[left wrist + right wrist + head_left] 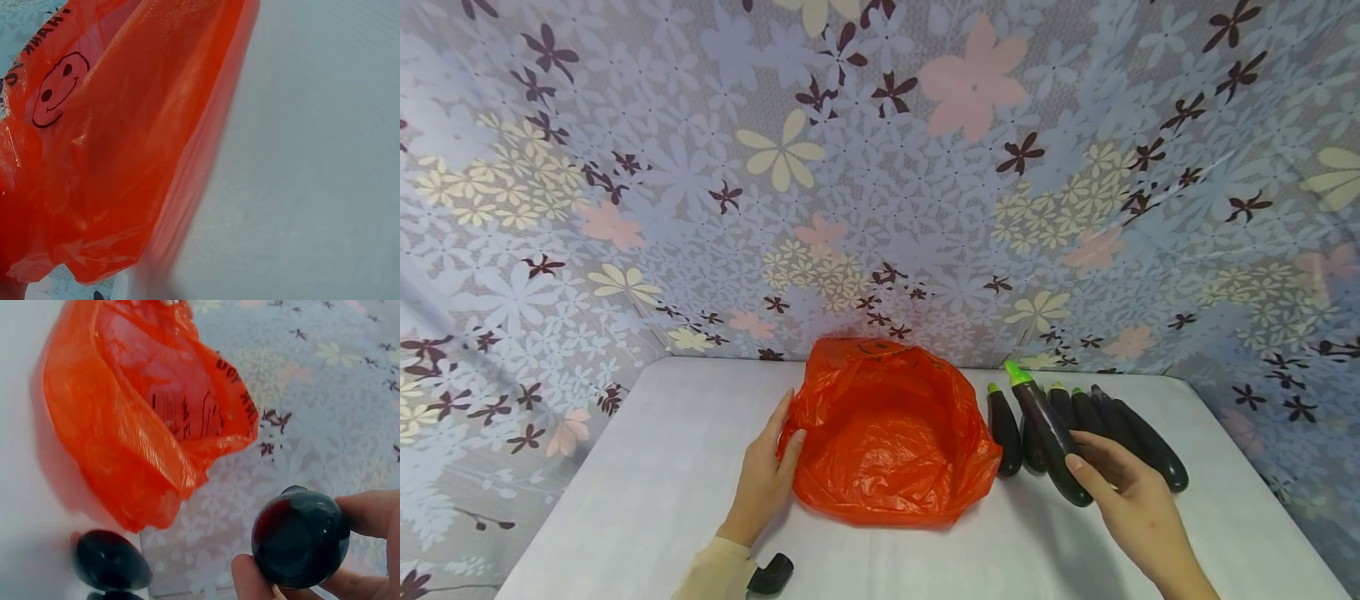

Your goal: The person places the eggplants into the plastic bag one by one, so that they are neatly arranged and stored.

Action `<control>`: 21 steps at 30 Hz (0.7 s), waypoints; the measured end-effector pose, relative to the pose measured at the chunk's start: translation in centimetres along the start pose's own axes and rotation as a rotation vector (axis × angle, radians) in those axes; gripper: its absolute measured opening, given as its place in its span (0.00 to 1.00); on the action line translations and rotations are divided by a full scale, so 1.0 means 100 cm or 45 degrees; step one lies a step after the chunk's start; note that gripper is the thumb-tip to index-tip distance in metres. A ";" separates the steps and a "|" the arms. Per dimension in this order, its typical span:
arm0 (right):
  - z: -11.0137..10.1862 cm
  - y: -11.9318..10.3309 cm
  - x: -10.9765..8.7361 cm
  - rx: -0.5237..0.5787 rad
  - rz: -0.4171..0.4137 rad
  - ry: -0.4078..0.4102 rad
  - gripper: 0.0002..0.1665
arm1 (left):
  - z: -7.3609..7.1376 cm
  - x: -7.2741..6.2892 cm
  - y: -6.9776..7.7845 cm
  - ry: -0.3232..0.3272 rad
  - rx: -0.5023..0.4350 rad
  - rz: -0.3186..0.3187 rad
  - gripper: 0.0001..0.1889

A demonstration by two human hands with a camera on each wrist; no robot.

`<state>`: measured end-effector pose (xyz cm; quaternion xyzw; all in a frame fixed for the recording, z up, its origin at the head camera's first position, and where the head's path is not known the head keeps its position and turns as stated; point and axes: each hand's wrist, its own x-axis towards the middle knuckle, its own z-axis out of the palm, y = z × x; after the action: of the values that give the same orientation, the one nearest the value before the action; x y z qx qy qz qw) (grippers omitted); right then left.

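Note:
A red plastic bag stands with its mouth wide open at the middle of the table. My left hand holds the bag's left rim, thumb inside and fingers around the outside. In the left wrist view the bag shows a printed smiley face. My right hand grips a dark eggplant near its rounded lower end, its green stem pointing up and away. The right wrist view shows this eggplant end-on between thumb and fingers, with the bag beyond it.
Several more eggplants lie side by side at the table's back right, one close beside the bag. A flower-patterned sheet rises behind the white table. A black curved object sits by my left wrist.

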<state>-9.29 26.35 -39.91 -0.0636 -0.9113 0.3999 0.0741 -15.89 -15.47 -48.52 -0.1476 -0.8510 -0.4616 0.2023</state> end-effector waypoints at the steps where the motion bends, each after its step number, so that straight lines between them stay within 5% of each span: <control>1: 0.001 -0.002 -0.001 0.006 -0.003 -0.008 0.34 | 0.000 0.000 0.000 0.001 0.003 -0.003 0.34; 21: 0.039 -0.032 -0.016 0.166 0.074 -0.195 0.30 | 0.001 0.000 0.003 0.012 -0.026 0.009 0.35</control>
<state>-8.68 21.07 -40.28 -0.0544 -0.8841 0.4641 -0.0033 -15.74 -15.23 -48.35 -0.1506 -0.8448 -0.4703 0.2063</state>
